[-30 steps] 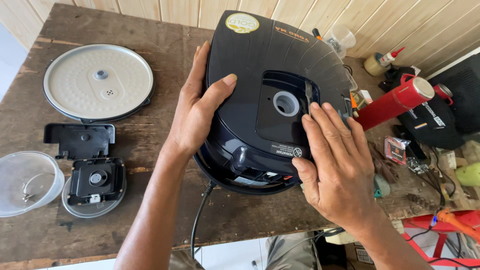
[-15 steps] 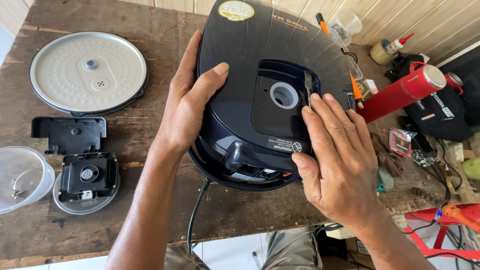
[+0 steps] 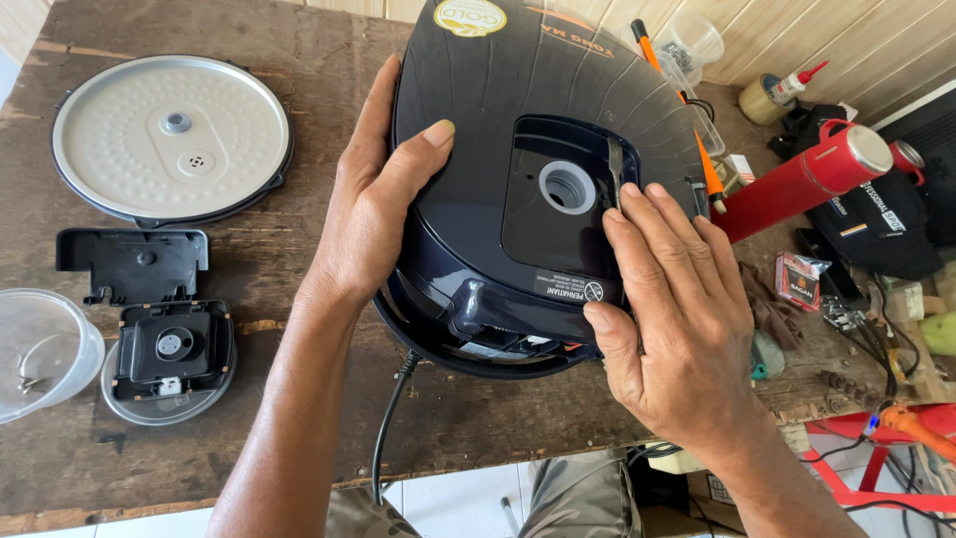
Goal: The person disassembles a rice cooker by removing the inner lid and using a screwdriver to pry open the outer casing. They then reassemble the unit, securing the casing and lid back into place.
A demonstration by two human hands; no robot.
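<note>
A round dark-blue rice cooker (image 3: 498,110) sits on the wooden table (image 3: 299,418), its lid top showing a recessed panel with a grey round vent hole (image 3: 566,185). My left hand (image 3: 373,199) grips the cooker's left side, thumb lying on the lid. My right hand (image 3: 677,309) rests flat on the lid's right front, fingers spread over the edge of the recess. A black power cord (image 3: 388,418) hangs from the cooker's front over the table edge.
At the left lie a round metal inner lid (image 3: 169,134), a black plastic cover piece (image 3: 129,261), a small black vent part on a clear disc (image 3: 169,359) and a clear plastic cup (image 3: 40,349). A red cylinder (image 3: 797,184), an orange-handled tool and clutter crowd the right.
The view has closed in on the cooker. Both hands keep their hold; my right fingers have slid slightly up toward the recess.
</note>
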